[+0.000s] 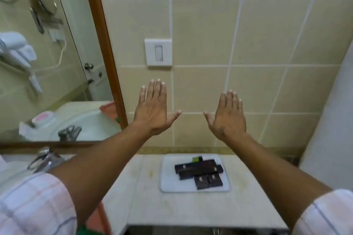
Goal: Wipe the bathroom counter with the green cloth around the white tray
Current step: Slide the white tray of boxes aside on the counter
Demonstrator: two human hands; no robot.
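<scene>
Two empty hands, our left hand (150, 112) and right hand (228, 117), are raised flat with fingers spread before a beige tiled wall (267, 34). Below them, the white tray (166, 181) sits on the pale bathroom counter (145, 202). A bit of green cloth (86, 232) peeks under our left forearm.

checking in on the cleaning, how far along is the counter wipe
Nothing looks done: the counter shows yellowish marks beside the white tray. Nothing is in hand: the left hand and right hand are raised, open and empty. A bit of green, possibly the cloth, shows at the bottom edge. All the wiping remains.
</scene>
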